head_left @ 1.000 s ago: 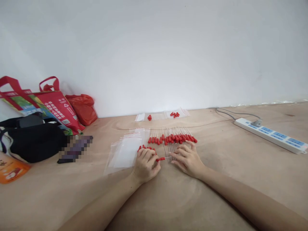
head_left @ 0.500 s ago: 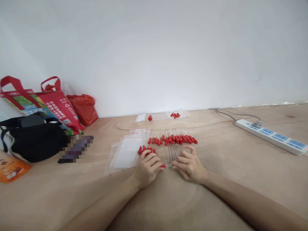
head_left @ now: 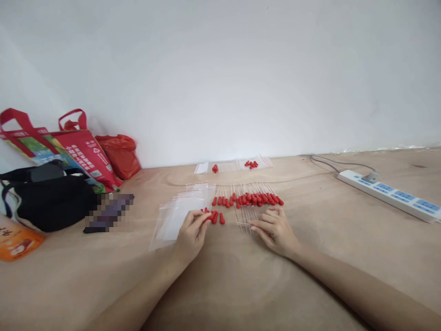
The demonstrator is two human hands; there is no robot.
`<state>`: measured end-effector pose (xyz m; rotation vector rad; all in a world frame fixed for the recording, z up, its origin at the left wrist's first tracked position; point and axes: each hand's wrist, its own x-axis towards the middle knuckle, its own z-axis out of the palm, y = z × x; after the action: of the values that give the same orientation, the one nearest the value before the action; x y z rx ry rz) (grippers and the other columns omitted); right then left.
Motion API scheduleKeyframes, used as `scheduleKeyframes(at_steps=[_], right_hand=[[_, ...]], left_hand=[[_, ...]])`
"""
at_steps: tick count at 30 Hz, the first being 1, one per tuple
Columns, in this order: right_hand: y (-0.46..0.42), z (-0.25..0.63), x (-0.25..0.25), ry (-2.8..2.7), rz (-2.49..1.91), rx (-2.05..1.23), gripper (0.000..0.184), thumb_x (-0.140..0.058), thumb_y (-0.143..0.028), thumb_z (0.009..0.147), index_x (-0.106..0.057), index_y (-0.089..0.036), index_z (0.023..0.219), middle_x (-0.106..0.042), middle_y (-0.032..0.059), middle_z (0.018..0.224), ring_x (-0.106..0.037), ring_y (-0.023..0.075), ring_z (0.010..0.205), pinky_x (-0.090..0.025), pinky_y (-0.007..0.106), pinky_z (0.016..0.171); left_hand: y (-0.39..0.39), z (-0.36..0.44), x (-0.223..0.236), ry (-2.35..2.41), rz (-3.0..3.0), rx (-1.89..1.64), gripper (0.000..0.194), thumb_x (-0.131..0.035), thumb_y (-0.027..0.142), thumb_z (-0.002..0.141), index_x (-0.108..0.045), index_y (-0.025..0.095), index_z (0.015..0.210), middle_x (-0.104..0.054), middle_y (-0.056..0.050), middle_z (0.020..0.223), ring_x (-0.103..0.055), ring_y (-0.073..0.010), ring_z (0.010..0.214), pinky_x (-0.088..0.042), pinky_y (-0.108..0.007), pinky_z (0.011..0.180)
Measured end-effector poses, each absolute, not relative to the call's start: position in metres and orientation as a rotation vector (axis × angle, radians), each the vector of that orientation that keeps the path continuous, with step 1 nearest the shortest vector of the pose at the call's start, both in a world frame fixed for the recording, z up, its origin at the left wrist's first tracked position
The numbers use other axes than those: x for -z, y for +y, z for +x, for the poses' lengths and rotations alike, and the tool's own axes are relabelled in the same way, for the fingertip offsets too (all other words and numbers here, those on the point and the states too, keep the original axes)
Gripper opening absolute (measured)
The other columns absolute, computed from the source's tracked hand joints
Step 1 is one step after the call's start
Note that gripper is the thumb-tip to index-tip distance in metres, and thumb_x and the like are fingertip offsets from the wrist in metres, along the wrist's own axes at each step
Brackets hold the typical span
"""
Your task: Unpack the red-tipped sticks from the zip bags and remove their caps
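My left hand is closed in a pinch at a small group of loose red rubber bulbs, its fingertips on one red bulb. My right hand pinches a thin clear tube between thumb and fingers. That tube points left and shows no bulb on its visible end. Under and behind it, several bare clear tubes lie side by side on the table. Beyond both hands runs a row of droppers, clear tubes with red bulbs towards me.
Clear zip bags overlap left of the bulbs. More bagged bulbs lie by the wall. At far left stand shopping bags, a black bag and an orange pack. A power strip lies right.
My left hand has moved left and away from me, from the tube's end to the loose bulbs. The red bulb seen at the tube's end is no longer there. My right hand stays nearly in place.
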<state>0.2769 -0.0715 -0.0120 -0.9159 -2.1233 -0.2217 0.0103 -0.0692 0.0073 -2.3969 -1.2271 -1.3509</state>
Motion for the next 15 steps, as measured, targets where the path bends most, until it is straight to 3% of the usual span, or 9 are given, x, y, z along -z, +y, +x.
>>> scheduleKeyframes(at_steps=[6, 15], right_hand=[[-0.061, 0.250, 0.004, -2.083, -0.957, 0.234, 0.022, -0.045, -0.017, 0.082, -0.061, -0.019, 0.097, -0.058, -0.0007, 0.063, -0.046, 0.0114, 0.063, -0.027, 0.033, 0.079], [-0.039, 0.214, 0.008, -2.158, -0.960, 0.591, 0.017, -0.048, -0.012, 0.076, -0.062, -0.016, 0.067, -0.057, 0.0008, 0.057, -0.043, 0.0130, 0.064, -0.022, 0.037, 0.080]], left_hand=[[-0.034, -0.010, -0.019, -1.819, -2.313, 1.399, 0.025, -0.049, 0.025, 0.072, -0.060, 0.016, 0.092, -0.051, 0.000, 0.071, -0.051, -0.0102, 0.056, -0.045, -0.022, 0.052], [-0.028, -0.007, -0.006, -2.112, -2.358, 1.303, 0.025, -0.055, 0.042, 0.067, -0.054, 0.018, 0.074, -0.057, 0.001, 0.062, -0.052, -0.0115, 0.052, -0.043, -0.022, 0.052]])
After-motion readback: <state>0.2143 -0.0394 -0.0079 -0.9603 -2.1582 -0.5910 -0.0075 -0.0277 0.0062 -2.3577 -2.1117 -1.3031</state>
